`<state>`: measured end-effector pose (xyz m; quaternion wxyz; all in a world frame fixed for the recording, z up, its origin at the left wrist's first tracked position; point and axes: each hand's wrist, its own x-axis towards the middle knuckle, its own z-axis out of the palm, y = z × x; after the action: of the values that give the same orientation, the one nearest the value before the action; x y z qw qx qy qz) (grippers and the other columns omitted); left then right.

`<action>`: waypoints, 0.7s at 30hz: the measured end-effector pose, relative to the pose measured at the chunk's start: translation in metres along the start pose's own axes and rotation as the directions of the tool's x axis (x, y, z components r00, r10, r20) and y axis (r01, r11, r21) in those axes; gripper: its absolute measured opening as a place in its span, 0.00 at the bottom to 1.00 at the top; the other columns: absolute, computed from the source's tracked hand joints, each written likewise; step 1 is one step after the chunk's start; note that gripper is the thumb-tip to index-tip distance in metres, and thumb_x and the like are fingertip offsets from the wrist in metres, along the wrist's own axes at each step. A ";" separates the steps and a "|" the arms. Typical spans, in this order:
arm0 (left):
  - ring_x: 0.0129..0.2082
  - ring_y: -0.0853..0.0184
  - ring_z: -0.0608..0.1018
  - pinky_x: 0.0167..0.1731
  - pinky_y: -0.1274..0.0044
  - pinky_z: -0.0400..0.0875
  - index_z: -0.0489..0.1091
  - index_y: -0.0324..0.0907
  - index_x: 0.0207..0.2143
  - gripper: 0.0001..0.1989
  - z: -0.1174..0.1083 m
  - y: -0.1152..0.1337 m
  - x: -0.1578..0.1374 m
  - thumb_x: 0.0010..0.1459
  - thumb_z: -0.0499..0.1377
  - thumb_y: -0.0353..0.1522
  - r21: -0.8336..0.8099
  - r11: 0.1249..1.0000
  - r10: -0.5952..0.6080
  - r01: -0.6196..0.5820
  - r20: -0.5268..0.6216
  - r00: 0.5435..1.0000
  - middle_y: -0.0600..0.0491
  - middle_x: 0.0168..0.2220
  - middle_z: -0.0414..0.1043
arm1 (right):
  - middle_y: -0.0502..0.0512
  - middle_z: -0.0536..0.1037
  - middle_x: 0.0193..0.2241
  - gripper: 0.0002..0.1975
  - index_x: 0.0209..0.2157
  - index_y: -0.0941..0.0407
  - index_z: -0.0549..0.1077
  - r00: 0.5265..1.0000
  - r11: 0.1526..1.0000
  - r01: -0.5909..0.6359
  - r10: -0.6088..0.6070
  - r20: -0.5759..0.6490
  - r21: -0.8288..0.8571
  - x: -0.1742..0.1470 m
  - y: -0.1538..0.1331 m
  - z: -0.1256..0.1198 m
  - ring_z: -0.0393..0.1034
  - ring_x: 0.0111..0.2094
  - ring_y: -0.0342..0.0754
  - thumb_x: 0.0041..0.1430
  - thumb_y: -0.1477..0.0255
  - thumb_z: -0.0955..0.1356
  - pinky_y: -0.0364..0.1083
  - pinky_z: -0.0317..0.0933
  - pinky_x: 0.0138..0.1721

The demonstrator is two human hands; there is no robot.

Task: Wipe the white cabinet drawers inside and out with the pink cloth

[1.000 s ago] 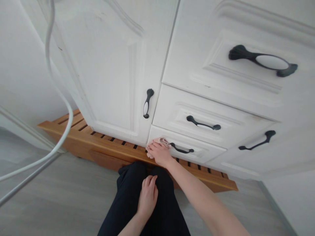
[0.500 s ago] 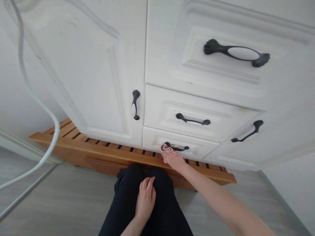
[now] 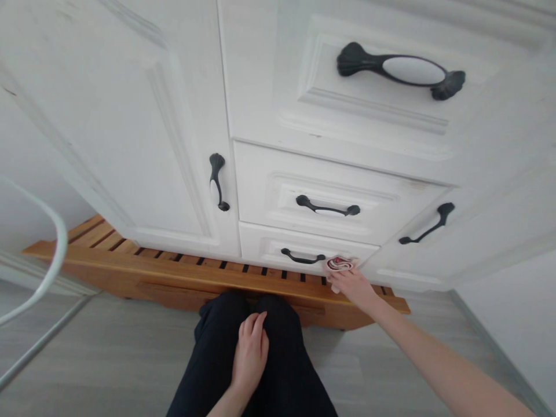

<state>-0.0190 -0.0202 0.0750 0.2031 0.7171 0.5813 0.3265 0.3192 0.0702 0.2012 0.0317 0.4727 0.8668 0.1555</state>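
My right hand (image 3: 353, 285) presses a small folded pink and white cloth (image 3: 340, 264) against the right end of the lowest white drawer front (image 3: 269, 246), just right of its black handle (image 3: 303, 257). My left hand (image 3: 250, 352) rests flat on my knee, on dark trousers (image 3: 278, 370), holding nothing. Above the lowest drawer sit a middle drawer with a black handle (image 3: 328, 207) and a top drawer with a large black and white handle (image 3: 400, 70).
A tall white cabinet door (image 3: 130, 133) with a black handle (image 3: 216, 181) stands to the left. A slatted wooden platform (image 3: 130, 263) runs under the cabinet. A white cable (image 3: 47, 272) and a metal rod (image 3: 39, 341) cross at the left. The floor is grey.
My right hand has slid the cloth rightward along the lowest drawer front, from its left end past the handle to its right end. The view has shifted right. My left hand stays on my knee.
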 end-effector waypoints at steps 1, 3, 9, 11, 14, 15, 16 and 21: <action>0.52 0.60 0.71 0.54 0.61 0.73 0.65 0.43 0.57 0.19 0.001 0.000 0.000 0.67 0.46 0.29 0.007 1.000 0.007 -0.007 -0.006 1.000 0.47 0.52 0.66 | 0.55 0.80 0.50 0.18 0.53 0.51 0.76 1.000 1.000 -0.010 0.010 0.006 0.003 -0.003 0.004 -0.004 0.69 0.53 0.51 0.65 0.78 0.63 0.52 0.58 0.55; 0.52 0.60 0.70 0.54 0.61 0.73 0.65 0.43 0.57 0.19 0.002 -0.001 -0.001 0.66 0.47 0.29 0.024 1.000 0.020 -0.020 -0.012 1.000 0.47 0.51 0.66 | 0.54 0.80 0.50 0.18 0.52 0.50 0.76 0.999 0.999 -0.034 0.034 0.009 0.008 -0.006 0.010 -0.013 0.69 0.53 0.51 0.66 0.78 0.62 0.51 0.57 0.55; 0.52 0.59 0.70 0.54 0.60 0.72 0.65 0.42 0.57 0.19 0.006 -0.002 -0.001 0.67 0.46 0.29 0.060 0.997 0.042 -0.041 -0.008 0.999 0.47 0.51 0.66 | 0.52 0.78 0.52 0.19 0.51 0.45 0.76 0.978 0.980 -0.198 0.199 -0.053 0.022 -0.007 0.028 -0.051 0.64 0.53 0.51 0.70 0.75 0.60 0.52 0.52 0.54; 0.51 0.59 0.70 0.54 0.59 0.72 0.65 0.42 0.57 0.19 0.007 -0.003 0.000 0.66 0.47 0.29 0.072 0.996 0.046 -0.045 -0.016 0.999 0.46 0.50 0.66 | 0.52 0.79 0.49 0.18 0.51 0.42 0.77 0.958 0.961 -0.274 0.275 -0.080 0.028 -0.009 0.032 -0.054 0.63 0.50 0.52 0.70 0.73 0.61 0.53 0.50 0.53; 0.51 0.59 0.69 0.54 0.59 0.72 0.64 0.42 0.57 0.19 0.008 -0.003 0.000 0.67 0.46 0.29 0.075 0.996 0.045 -0.044 -0.011 0.999 0.46 0.50 0.65 | 0.53 0.79 0.47 0.16 0.49 0.42 0.77 0.925 0.928 -0.371 0.374 -0.075 0.044 -0.016 0.032 -0.042 0.61 0.50 0.55 0.69 0.72 0.62 0.56 0.48 0.52; 0.51 0.59 0.69 0.54 0.59 0.72 0.64 0.42 0.57 0.19 0.007 -0.002 0.000 0.67 0.46 0.29 0.071 0.997 0.043 -0.043 -0.006 0.999 0.46 0.50 0.65 | 0.53 0.79 0.47 0.15 0.49 0.43 0.77 0.919 0.921 -0.386 0.389 -0.059 0.052 -0.020 0.031 -0.036 0.61 0.50 0.56 0.69 0.71 0.62 0.57 0.48 0.52; 0.51 0.59 0.69 0.54 0.59 0.72 0.64 0.42 0.57 0.19 0.007 -0.002 0.000 0.67 0.46 0.29 0.068 0.997 0.042 -0.042 0.000 0.999 0.46 0.51 0.66 | 0.54 0.79 0.47 0.14 0.48 0.44 0.78 0.918 0.918 -0.392 0.395 -0.041 0.060 -0.024 0.029 -0.028 0.61 0.51 0.56 0.69 0.70 0.63 0.57 0.48 0.52; 0.51 0.59 0.70 0.54 0.59 0.72 0.65 0.42 0.57 0.19 0.003 0.001 0.001 0.67 0.46 0.30 0.059 0.997 0.051 -0.051 0.009 0.999 0.46 0.51 0.66 | 0.53 0.78 0.45 0.12 0.43 0.47 0.78 0.912 0.907 -0.410 0.408 0.043 0.094 -0.047 0.011 0.007 0.62 0.50 0.53 0.67 0.72 0.64 0.56 0.49 0.53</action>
<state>-0.0162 -0.0187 0.0737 0.1754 0.7386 0.5715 0.3116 0.3550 0.0387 0.1932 -0.0158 0.6465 0.7548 0.1097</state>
